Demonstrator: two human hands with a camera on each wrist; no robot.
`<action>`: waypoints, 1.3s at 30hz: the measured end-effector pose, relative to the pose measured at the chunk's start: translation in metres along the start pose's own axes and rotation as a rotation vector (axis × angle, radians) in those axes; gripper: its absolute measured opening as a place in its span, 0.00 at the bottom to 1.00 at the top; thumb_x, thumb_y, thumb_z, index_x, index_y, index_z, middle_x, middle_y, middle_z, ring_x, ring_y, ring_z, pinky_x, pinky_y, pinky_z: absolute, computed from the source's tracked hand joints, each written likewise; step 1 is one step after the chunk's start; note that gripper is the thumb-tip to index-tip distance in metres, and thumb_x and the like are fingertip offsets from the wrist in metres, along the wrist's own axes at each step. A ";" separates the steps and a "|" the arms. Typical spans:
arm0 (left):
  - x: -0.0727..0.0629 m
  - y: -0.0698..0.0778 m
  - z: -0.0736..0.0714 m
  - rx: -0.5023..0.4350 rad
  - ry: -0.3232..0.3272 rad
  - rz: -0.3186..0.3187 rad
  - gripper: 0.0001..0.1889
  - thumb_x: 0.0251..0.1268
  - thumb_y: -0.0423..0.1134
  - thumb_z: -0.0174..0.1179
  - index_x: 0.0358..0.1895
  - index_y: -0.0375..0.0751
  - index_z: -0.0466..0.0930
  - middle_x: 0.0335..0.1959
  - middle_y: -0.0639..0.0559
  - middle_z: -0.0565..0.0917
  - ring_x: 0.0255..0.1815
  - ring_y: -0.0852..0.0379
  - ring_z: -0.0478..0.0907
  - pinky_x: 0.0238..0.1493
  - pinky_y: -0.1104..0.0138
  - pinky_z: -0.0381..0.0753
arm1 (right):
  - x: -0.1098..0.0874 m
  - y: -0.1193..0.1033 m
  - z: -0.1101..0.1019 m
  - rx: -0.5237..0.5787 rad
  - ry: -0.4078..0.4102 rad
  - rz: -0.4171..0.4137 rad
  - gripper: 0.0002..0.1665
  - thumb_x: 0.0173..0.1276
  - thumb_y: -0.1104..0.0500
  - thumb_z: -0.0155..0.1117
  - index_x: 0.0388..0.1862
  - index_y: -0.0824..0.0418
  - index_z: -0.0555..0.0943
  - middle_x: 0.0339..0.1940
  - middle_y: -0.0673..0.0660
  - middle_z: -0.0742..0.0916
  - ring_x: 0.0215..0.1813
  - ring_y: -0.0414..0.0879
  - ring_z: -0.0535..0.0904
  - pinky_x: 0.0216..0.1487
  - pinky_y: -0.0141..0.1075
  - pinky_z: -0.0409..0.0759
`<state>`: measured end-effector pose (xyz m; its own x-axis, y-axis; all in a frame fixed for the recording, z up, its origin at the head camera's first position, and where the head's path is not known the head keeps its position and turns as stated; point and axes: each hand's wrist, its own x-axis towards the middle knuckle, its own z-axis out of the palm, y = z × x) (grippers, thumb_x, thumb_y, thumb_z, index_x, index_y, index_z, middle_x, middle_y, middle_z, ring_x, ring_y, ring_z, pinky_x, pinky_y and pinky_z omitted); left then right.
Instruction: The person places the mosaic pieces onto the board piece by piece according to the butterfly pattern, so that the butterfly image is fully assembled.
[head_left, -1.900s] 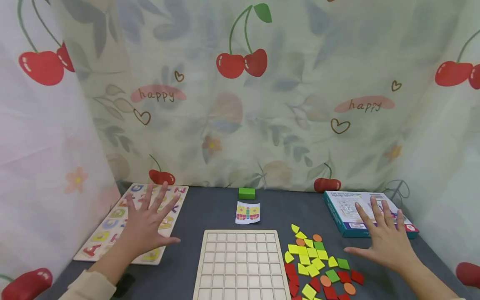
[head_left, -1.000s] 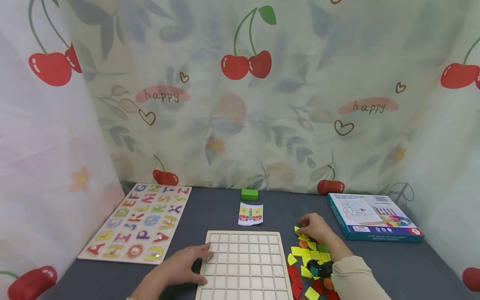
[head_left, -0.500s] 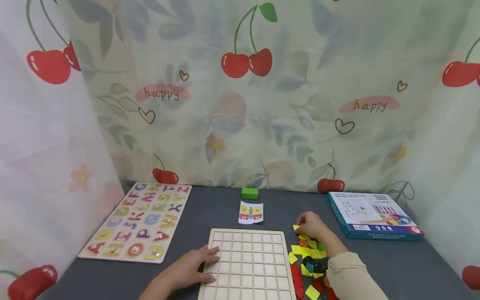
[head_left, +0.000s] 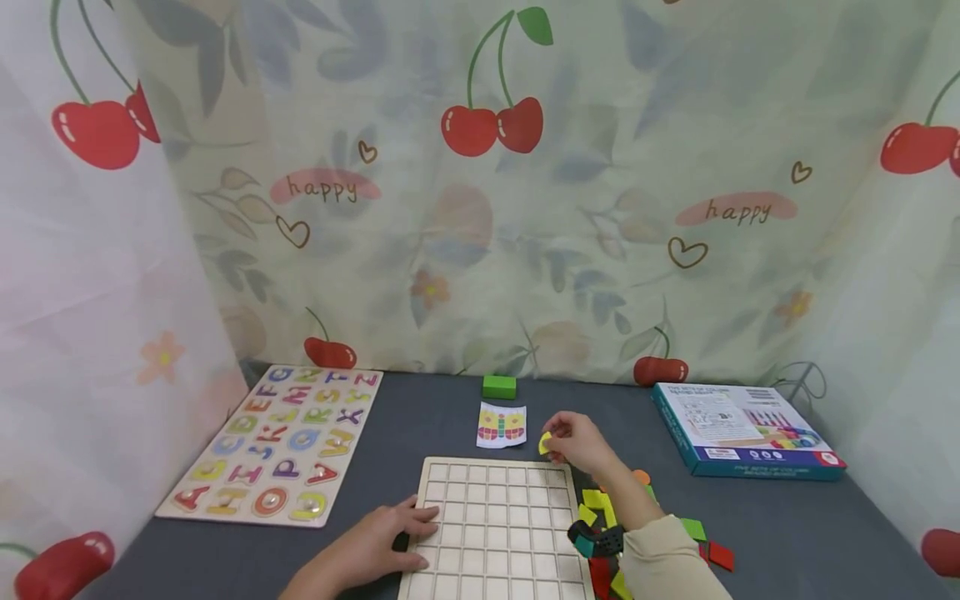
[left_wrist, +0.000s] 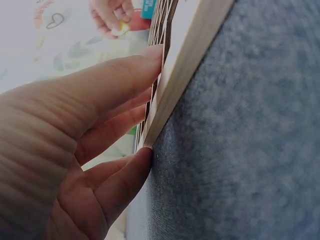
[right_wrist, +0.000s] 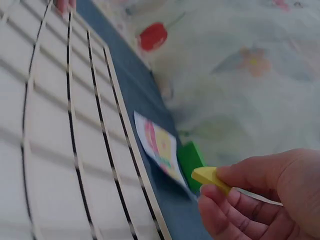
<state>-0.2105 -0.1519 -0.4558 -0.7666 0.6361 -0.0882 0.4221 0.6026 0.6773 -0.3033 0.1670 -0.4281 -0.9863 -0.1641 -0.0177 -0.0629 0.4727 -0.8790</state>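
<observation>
Nearest, my left hand point(head_left: 375, 540) rests against the left edge of a pale wooden grid board point(head_left: 497, 517), fingers loosely extended and not closed round anything. Right of the board lie loose coloured pieces point(head_left: 592, 498), yellow, red, green and orange, partly hidden under my right arm. My right hand point(head_left: 581, 442) pinches one yellow piece point(right_wrist: 210, 176) between thumb and fingertips, near the board's far right corner; I cannot tell whether it is over the rim or the table. I judge the step in hand to be the transfer of this piece to the board. The next move seems to call for a steady board, the piece turned to suit its cell, and a gentle release. Just beyond the board is a butterfly picture card point(head_left: 502, 426), apparently the pattern to follow. Behind it sits a green block point(head_left: 499, 387), then a cherry-printed curtain point(head_left: 480, 275).
</observation>
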 end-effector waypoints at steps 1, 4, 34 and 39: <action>-0.001 0.000 0.000 -0.012 -0.003 -0.003 0.26 0.56 0.48 0.64 0.57 0.40 0.77 0.65 0.46 0.72 0.70 0.34 0.57 0.63 0.42 0.63 | -0.001 -0.004 0.006 0.029 -0.020 -0.010 0.08 0.62 0.69 0.60 0.40 0.71 0.77 0.26 0.57 0.78 0.26 0.47 0.80 0.31 0.42 0.83; -0.002 -0.001 -0.001 -0.013 -0.001 -0.002 0.26 0.56 0.49 0.64 0.57 0.40 0.78 0.65 0.46 0.72 0.70 0.34 0.57 0.63 0.42 0.63 | -0.002 -0.014 0.027 0.082 -0.080 -0.045 0.08 0.61 0.67 0.62 0.39 0.69 0.77 0.25 0.55 0.78 0.24 0.46 0.77 0.27 0.39 0.79; 0.001 0.012 -0.004 0.072 -0.037 -0.055 0.22 0.56 0.45 0.64 0.56 0.43 0.79 0.63 0.51 0.74 0.69 0.38 0.61 0.63 0.41 0.63 | 0.008 -0.035 0.123 -0.031 -0.386 -0.212 0.04 0.59 0.69 0.63 0.32 0.69 0.83 0.25 0.58 0.84 0.25 0.38 0.75 0.26 0.26 0.75; -0.002 0.011 -0.004 0.054 -0.045 -0.059 0.23 0.56 0.44 0.64 0.56 0.42 0.79 0.63 0.50 0.75 0.69 0.37 0.61 0.62 0.40 0.64 | 0.006 -0.035 0.125 -0.073 -0.395 -0.227 0.05 0.59 0.68 0.64 0.33 0.69 0.84 0.25 0.58 0.85 0.24 0.37 0.74 0.25 0.25 0.74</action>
<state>-0.2060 -0.1487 -0.4454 -0.7691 0.6187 -0.1601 0.4031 0.6640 0.6298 -0.2884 0.0411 -0.4568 -0.8133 -0.5815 -0.0211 -0.2956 0.4441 -0.8458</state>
